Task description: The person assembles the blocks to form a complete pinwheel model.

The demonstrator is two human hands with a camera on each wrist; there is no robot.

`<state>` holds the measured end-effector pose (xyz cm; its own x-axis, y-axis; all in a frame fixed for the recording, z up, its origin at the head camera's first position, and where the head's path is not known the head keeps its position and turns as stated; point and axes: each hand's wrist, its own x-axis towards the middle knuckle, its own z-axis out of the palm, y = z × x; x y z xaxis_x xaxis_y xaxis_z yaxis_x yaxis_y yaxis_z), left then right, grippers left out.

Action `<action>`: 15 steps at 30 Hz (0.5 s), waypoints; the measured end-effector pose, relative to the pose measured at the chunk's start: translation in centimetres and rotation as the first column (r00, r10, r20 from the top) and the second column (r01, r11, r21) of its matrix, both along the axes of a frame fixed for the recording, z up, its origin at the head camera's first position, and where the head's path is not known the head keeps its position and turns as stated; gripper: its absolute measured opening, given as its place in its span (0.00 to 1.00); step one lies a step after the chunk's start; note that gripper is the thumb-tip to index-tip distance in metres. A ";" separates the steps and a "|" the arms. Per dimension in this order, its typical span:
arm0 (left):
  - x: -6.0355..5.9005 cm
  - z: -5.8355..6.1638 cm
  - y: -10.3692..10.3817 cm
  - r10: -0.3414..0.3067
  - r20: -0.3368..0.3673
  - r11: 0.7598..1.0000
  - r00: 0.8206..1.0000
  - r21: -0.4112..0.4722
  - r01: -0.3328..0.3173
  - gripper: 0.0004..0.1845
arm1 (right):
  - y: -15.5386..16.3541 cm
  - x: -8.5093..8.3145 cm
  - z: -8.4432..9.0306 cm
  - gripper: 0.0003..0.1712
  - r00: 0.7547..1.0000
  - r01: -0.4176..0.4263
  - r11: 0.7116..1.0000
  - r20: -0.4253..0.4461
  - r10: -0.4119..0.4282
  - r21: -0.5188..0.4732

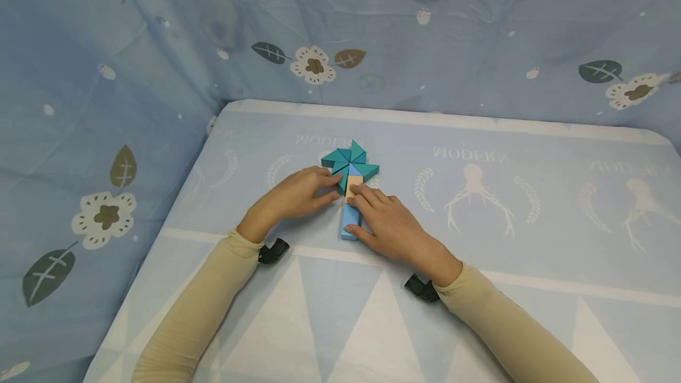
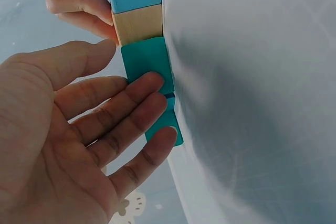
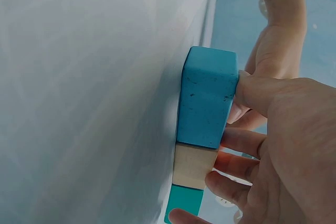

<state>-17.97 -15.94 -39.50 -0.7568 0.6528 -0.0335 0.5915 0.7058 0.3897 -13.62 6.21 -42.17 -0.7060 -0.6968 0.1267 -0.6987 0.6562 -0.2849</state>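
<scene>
Flat on the table, several teal triangular blocks [image 1: 358, 151] make a pinwheel shape, with a lighter blue triangle [image 1: 354, 171] at its lower middle. Below it, a plain wooden block [image 1: 353, 181] and a long blue block [image 1: 349, 217] form a straight stem, end to end. My left hand [image 1: 300, 192] is at the pinwheel's left side, its fingertips against a teal block [image 2: 147, 59] in the left wrist view. My right hand [image 1: 391, 223] lies over the stem from the right, fingers on the wooden block and thumb on the blue block [image 3: 207, 98].
The table [image 1: 532, 241] has a pale blue and white printed cover. A patterned blue curtain [image 1: 393, 46] hangs behind it and along its left side. Dark wrist-worn devices [image 1: 273, 251] show beneath both wrists.
</scene>
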 end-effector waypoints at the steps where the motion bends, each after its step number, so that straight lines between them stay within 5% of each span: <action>1: 0.0 0.0 0.1 0.004 0.000 1.000 1.000 0.000 -0.004 0.25 | 0.0 0.0 0.0 0.31 1.000 0.000 1.000 -0.001 0.000 -0.001; 15: -0.1 -0.2 0.2 0.009 -0.011 1.000 1.000 -0.007 -0.009 0.26 | 0.2 0.2 0.0 0.31 1.000 -0.010 1.000 -0.024 0.009 -0.011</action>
